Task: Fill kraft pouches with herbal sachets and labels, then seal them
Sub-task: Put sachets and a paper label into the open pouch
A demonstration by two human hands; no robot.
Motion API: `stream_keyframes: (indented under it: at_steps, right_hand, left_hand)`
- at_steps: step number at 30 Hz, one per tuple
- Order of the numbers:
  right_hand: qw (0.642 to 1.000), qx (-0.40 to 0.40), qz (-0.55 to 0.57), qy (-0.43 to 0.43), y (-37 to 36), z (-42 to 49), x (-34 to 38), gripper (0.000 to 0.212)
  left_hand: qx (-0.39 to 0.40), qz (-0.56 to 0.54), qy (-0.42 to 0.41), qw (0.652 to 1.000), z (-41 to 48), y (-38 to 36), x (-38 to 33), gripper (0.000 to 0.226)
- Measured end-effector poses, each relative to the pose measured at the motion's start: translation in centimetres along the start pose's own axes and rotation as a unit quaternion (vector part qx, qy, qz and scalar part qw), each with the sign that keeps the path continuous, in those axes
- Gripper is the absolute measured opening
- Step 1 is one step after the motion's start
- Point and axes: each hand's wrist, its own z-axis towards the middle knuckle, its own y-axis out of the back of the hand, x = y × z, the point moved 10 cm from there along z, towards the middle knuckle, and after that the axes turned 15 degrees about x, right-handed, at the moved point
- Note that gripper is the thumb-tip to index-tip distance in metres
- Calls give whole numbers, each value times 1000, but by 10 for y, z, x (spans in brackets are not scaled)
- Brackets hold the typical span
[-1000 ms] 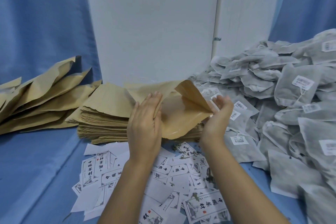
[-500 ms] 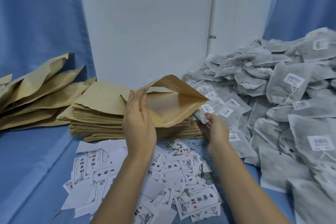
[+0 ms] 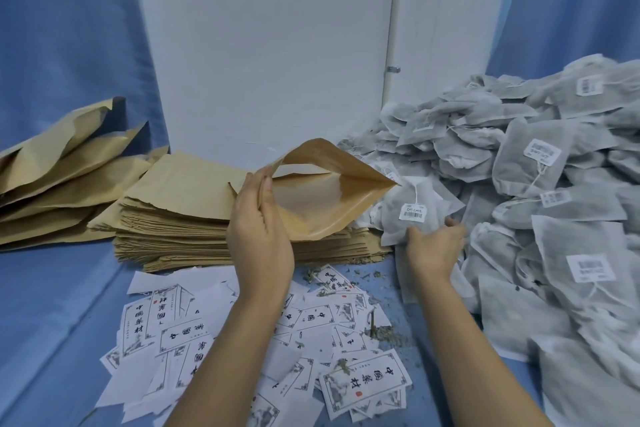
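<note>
Kraft pouches [image 3: 62,180] lay puffed and piled at the far left on the blue cloth [image 3: 52,322]; just to their right stood a stack of flat pouches [image 3: 180,218], set against the foot of a white board [image 3: 270,45]; over the right end of that stack the open pouch [image 3: 322,198] was held tilted, its mouth gaping up and to the right; the left hand [image 3: 259,236] rose on a forearm that came up from the bottom edge, wrist nearly straight, back of the hand towards the camera; its fingers stood upright and close together, pinching the left lip of the pouch's mouth against the thumb; in front of the stack, beneath both forearms, printed labels [image 3: 145,322] lay scattered and overlapping, with herb crumbs [image 3: 381,333] among them; the right hand [image 3: 433,250] reached in from the lower right, forearm slanting up and leftward, wrist low; its fingers were curled round the lower edge of a sachet [image 3: 412,204] bearing a barcode tag; that sachet stood just beside the pouch's right corner, though whether the two touched could not be told; a heap of sachets [image 3: 554,201] filled the right side.
</note>
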Motion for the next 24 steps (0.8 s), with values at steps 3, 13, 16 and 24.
stream_keyframes:
  at_steps: [3,13,16,24]
  right_hand:
    - [999,23,-43,-21,-1,4,-3,70]
    - [991,40,-125,-10,-17,3,0,59]
    - [990,12,-136,22,-16,-1,6,55]
    - [935,40,290,202,-10,-30,62,28]
  left_hand:
    - [5,3,-6,1000,0,-2,-1,30]
    - [1,6,1,1000,0,0,2,30]
    - [-6,0,11,1000,0,3,4,33]
    - [-96,-24,-14,995,1,30,-5,30]
